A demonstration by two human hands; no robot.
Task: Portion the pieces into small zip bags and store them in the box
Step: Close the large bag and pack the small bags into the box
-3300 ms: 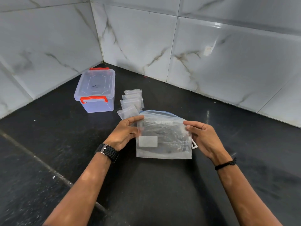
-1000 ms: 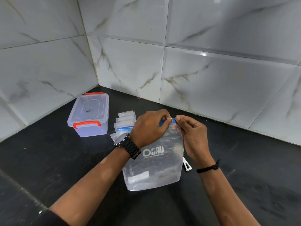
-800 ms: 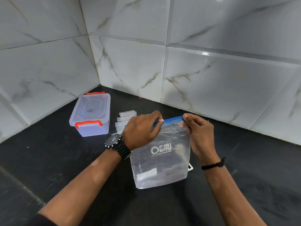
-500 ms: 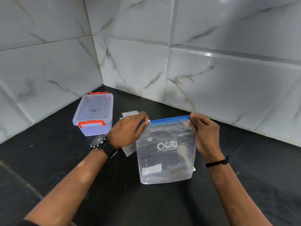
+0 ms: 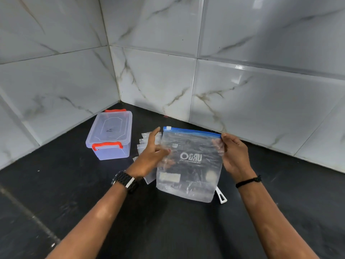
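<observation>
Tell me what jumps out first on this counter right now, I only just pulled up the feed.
The big clear zip bag with the blue slider strip stands out at centre, held upright between both hands: the right hand pinches its top corner, the left hand touches its other side with relaxed fingers. To the left sits the lidded clear box with orange latches, and a spread of small zip bags lies between box and bag.

Glossy white marble-veined wall tiles (image 5: 261, 43) are meeting in a corner. Light is glinting off them above the black tabletop (image 5: 168, 230).
</observation>
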